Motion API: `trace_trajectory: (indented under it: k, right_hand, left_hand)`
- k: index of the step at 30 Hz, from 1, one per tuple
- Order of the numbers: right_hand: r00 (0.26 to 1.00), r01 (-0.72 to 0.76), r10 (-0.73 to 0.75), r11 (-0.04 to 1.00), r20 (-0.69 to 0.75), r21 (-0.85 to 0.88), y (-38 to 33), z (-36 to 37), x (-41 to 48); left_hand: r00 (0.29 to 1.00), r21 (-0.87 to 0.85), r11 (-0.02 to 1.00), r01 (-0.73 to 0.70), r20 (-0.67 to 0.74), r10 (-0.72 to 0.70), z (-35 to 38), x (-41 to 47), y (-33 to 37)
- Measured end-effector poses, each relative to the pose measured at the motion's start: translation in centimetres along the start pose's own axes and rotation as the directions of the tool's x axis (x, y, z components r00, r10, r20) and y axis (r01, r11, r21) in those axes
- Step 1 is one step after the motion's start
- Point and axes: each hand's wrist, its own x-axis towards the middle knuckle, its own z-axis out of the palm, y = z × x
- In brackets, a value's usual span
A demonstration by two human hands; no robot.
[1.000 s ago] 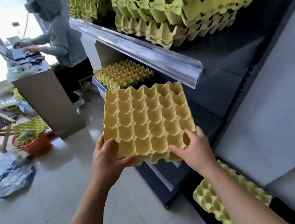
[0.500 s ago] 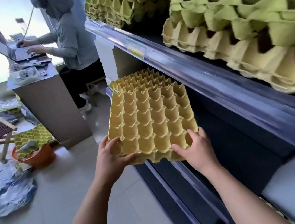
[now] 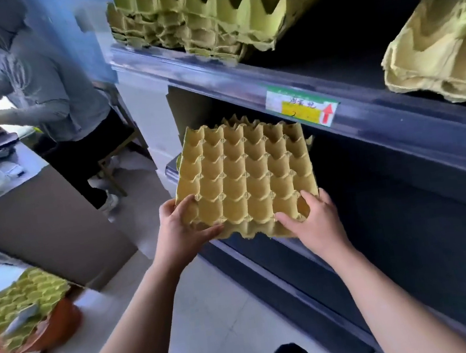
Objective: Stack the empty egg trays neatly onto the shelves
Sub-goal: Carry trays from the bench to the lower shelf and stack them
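Note:
I hold a yellow empty egg tray (image 3: 244, 175) in front of the dark shelving. My left hand (image 3: 183, 234) grips its near left corner, thumb on top. My right hand (image 3: 315, 222) grips the near right corner the same way. The tray is tilted, its far edge raised toward the middle shelf opening (image 3: 401, 186). Just behind its far edge peeks another tray stack (image 3: 234, 119) on that shelf. On the upper shelf (image 3: 245, 88) stand tall stacks of greenish trays (image 3: 201, 14) and a crumpled yellow stack (image 3: 439, 62) at the right.
A person in grey (image 3: 50, 89) stands at a counter (image 3: 36, 216) to the left. An orange basin (image 3: 41, 337) with green trays sits on the floor at lower left. A price label (image 3: 302, 107) is fixed to the upper shelf rail. Pale floor tiles (image 3: 219, 323) lie below.
I have stepped closer to the shelves and moved the tray forward and right, toward the middle shelf. Both hands keep the same grip on its near corners.

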Motion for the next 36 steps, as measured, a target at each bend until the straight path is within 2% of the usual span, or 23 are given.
trace_trajectory:
  k: [16, 24, 36]
  right_hand:
    - [0.981, -0.184, 0.182, 0.983, -0.06, -0.017, -4.4, 5.6, 11.2]
    - [0.952, -0.271, 0.259, 0.961, -0.162, -0.059, -6.7, 8.8, 12.6]
    - [0.878, -0.38, 0.367, 0.925, -0.306, 0.019, -8.9, 10.9, 12.3]
  left_hand:
    - [0.97, 0.088, 0.989, -0.117, 0.224, 0.095, 0.6, 19.9, -3.3]
    - [0.926, 0.033, 0.988, -0.148, 0.355, 0.127, 0.4, 25.1, -5.2]
    - [0.85, 0.016, 0.963, -0.27, 0.474, 0.23, 0.2, 28.3, -6.2]
